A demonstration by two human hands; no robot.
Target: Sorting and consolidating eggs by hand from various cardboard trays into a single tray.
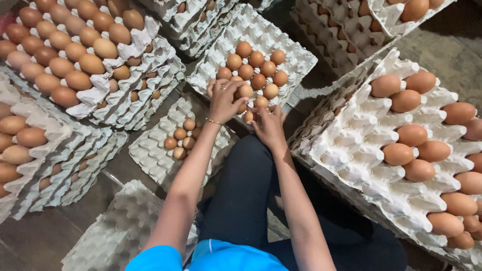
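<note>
Largest first: stacks of grey pulp egg trays ring my seat. The stack at my right (351, 145) is partly filled with brown eggs, with many empty cups nearest me. The stack at upper left (140, 45) is nearly full. Ahead of my knees lies the centre tray (296, 55), holding a cluster of brown eggs in its near half. Just left of it and lower sits a small tray (150, 150) with about seven eggs grouped at its middle.

My left hand (224, 100) rests over the near edge of the centre tray, fingers curled around a brown egg (245, 91) that sits among the cluster. My right hand (269, 128) lies palm down at the same edge, fingertips touching the nearest eggs; I cannot tell whether it grips one.

Risks noted: both hands crowd the same few cups, so a knuckle could knock a neighbouring egg. The centre tray lies on uneven trays beneath; pressing on its edge could tip it. Eggs set off-centre in a cup could roll and crack.
</note>
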